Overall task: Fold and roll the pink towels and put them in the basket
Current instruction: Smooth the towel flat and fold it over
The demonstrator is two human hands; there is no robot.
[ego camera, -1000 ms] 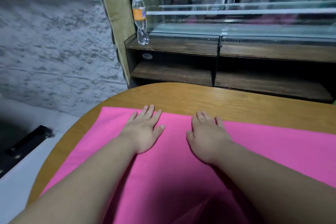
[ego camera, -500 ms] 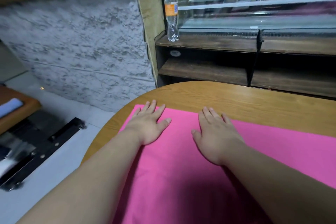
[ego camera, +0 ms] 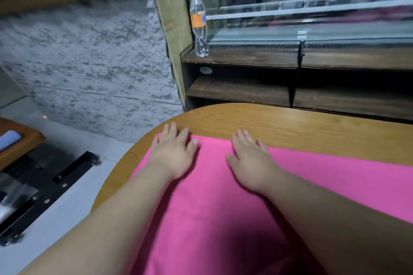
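At the far left, well away from our fingers, we are seeing a black metal frame [ego camera: 73,166] lying on the pale floor, and behind it a rough grey stone wall [ego camera: 89,62]. Next we are laying our left hand [ego camera: 172,156] flat on the far left corner of the pink towel [ego camera: 212,207]. Its fingers [ego camera: 173,131] are lying straight and slightly spread, gripping nothing, the tips reaching past the cloth's far edge onto the bare wooden table [ego camera: 301,127]. Far beyond those fingertips a clear bottle [ego camera: 199,24] with an orange label is standing upright on a dark wooden shelf [ego camera: 245,57]. The towel is lying spread under and between both palms, running off to the right and back towards us. Just right of the left thumb, a strip of pink between them, we are resting our right hand [ego camera: 250,163], also flat, fingers straight and close together, holding nothing, tips near the far edge. We are judging this to be the smoothing stage ahead of a fold. The next move is calling for pinching an edge or its corners and carrying them across evenly. The basket is not showing.
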